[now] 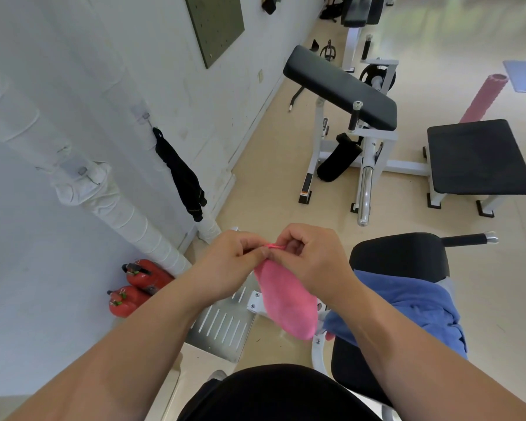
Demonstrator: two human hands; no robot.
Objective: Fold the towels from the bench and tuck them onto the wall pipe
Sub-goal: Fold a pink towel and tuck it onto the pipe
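Note:
A pink towel hangs in the air in front of me, its top edge bunched between both hands. My left hand pinches that edge from the left and my right hand pinches it from the right, fingertips nearly touching. A blue towel lies crumpled on the black padded bench just right of my hands. The white wrapped wall pipe runs down the wall at left. A black cloth hangs from a wall hook beside it.
Two red fire extinguishers lie on the floor by the pipe's foot. A slotted metal footplate sits under my hands. A curl bench and black seat stand ahead. A pink foam roller leans at the right.

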